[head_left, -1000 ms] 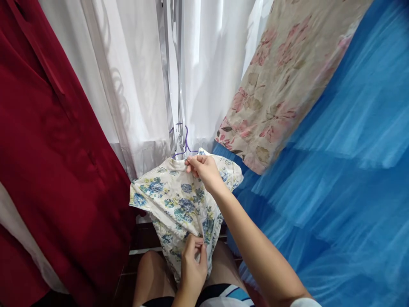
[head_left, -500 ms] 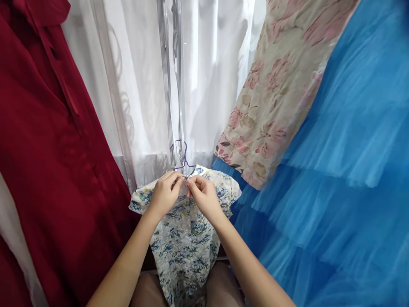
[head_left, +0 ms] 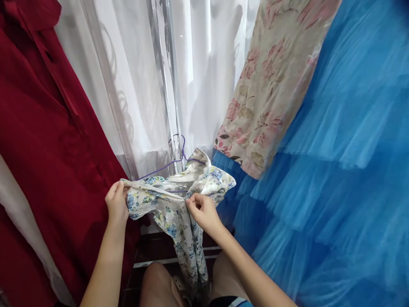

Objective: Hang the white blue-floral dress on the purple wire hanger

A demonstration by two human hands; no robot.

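A white dress with a blue floral print [head_left: 171,230] hangs in front of me on a thin purple hanger [head_left: 159,169]. My left hand [head_left: 116,203] pinches the fabric at the dress's left shoulder edge. Near the middle of the opened top, my right hand [head_left: 203,210] grips the edge of the cloth between thumb and fingers. A band of fabric is stretched between the two hands. The hanger's left arm shows bare above the cloth, while its right end goes inside the dress's other shoulder.
A dark red garment [head_left: 60,170] hangs at the left. At the right hang a beige dress with pink flowers [head_left: 255,102] and a tiered blue tulle dress [head_left: 345,183]. White curtains [head_left: 204,85] and a metal stand [head_left: 171,81] are behind. My knees [head_left: 158,281] flank the dress below.
My left hand has moved left and pulled the dress's left shoulder off the hanger arm. The neckline has come open, and my right hand has moved slightly down and right.
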